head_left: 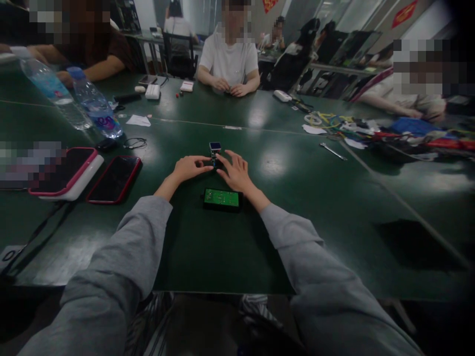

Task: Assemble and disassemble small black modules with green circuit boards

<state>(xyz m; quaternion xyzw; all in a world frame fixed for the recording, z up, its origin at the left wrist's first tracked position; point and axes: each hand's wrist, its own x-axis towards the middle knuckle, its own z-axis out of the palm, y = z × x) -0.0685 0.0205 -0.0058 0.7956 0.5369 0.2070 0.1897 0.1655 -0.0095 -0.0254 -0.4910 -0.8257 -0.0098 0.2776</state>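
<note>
A small upright device with a dark square face in a light frame stands on the green table in front of me. My left hand is at its left side, thumb and index finger closing on its narrow lower part. From the other side my right hand meets it with thumb and index finger, its other fingers loosely curled. The fingertips partly hide the lower part. Just nearer to me lies a black case with a green circuit board face up in it, below my right wrist.
To the left are a red-edged phone, another phone in a pink case and two water bottles. A wrench and a heap of cables lie to the right. A person in white sits opposite.
</note>
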